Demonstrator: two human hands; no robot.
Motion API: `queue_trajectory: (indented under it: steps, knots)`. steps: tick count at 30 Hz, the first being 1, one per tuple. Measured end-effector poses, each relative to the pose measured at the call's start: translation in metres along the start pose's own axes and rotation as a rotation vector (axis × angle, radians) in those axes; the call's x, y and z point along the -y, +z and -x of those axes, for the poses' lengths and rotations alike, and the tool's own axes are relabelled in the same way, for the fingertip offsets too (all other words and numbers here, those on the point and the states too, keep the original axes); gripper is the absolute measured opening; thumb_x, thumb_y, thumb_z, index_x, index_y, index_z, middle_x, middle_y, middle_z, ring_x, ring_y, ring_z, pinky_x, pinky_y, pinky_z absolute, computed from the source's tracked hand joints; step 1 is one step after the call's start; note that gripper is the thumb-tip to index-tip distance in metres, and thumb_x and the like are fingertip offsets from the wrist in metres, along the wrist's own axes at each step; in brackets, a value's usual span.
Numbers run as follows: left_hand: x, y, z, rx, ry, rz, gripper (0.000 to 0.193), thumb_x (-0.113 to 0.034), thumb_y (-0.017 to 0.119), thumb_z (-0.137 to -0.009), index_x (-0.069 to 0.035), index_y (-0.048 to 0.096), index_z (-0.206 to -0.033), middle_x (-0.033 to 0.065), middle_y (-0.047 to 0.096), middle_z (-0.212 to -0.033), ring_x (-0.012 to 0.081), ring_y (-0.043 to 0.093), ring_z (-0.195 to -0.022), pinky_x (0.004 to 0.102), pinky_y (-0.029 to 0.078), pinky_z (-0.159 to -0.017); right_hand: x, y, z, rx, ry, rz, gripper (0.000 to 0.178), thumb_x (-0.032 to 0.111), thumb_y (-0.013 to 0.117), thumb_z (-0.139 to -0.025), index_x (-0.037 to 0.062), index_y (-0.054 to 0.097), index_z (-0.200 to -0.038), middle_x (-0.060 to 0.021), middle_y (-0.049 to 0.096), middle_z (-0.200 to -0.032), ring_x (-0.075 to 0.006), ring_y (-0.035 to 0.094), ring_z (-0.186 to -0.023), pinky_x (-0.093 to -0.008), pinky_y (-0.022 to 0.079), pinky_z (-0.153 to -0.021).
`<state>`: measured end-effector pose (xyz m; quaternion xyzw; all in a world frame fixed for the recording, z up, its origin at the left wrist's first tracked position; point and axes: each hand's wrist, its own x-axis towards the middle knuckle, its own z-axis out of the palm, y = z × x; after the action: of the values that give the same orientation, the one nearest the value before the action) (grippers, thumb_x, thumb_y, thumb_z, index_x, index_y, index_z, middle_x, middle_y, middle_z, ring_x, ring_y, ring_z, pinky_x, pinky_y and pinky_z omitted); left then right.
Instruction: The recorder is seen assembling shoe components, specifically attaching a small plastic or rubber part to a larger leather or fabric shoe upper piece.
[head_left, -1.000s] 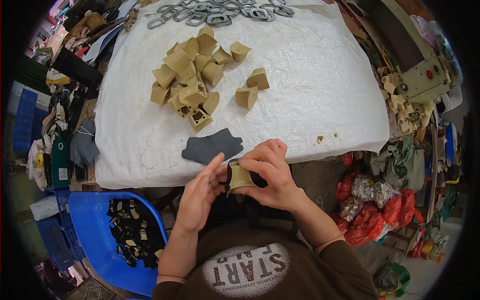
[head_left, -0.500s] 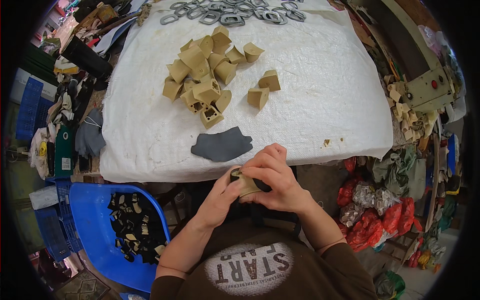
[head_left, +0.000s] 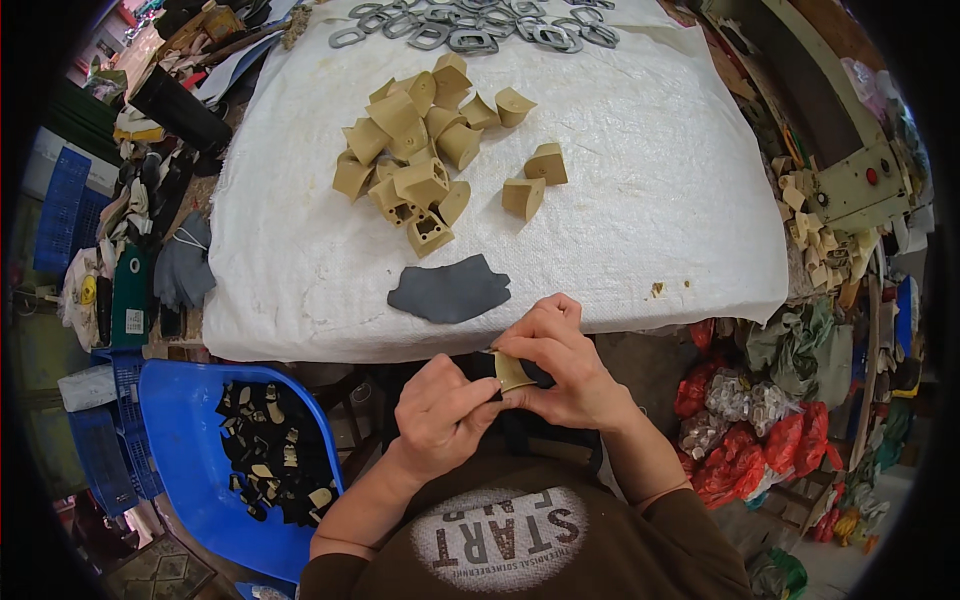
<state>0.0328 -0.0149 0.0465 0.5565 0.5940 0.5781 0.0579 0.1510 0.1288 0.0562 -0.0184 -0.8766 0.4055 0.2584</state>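
Above my lap, just off the table's near edge, my right hand (head_left: 567, 365) grips a tan shoe heel (head_left: 513, 371) partly wrapped in dark material. From the other side my left hand (head_left: 442, 412) is closed, its fingers curled and its thumb and forefinger pinched at the heel's lower left edge. Whether a flap of the dark covering is between those fingertips is hidden. Just beyond my hands a dark grey cut piece (head_left: 449, 289) lies flat on the white sheet (head_left: 640, 200). A pile of bare tan shoe heels (head_left: 400, 120) sits farther back, with two heels (head_left: 535, 180) apart on its right.
Several grey ring-shaped pieces (head_left: 472, 40) lie at the table's far edge. A blue basin (head_left: 185, 460) of dark and tan pieces stands low on my left. Red bags (head_left: 735, 470) and clear bags lie on the right, below a machine with a red button (head_left: 871, 176).
My left hand has moved from the heel's upper side to its lower left edge, its fingers curling in. My right hand keeps its hold on the heel.
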Motion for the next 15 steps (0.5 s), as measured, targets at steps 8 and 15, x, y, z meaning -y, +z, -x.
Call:
queue_trajectory:
  steps: [8,15]
  knots:
    - [0.003,0.007,0.001,0.055,0.101,0.087,0.023,-0.015,0.070,-0.079,0.000,0.058,-0.092,0.0045,0.047,-0.067,0.0178,0.045,-0.060,0.0272,0.038,-0.054,-0.010,0.003,0.003,-0.127,0.001,-0.084,0.040,0.014,0.074,-0.067,0.0068,0.057,-0.103,-0.0077,0.062,-0.101,-0.0259,0.052,-0.090,-0.0398,0.035,-0.086]
    - [0.010,0.009,0.016,0.266,-0.735,0.853,0.053,-0.045,0.026,-0.099,0.002,0.048,-0.114,0.0076,0.052,-0.104,0.0130,0.050,-0.092,0.0241,0.040,-0.079,-0.010,0.008,0.003,-0.116,-0.044,-0.219,0.037,0.019,0.072,-0.072,0.0064,0.058,-0.104,-0.0082,0.062,-0.102,-0.0261,0.052,-0.092,-0.0393,0.036,-0.086]
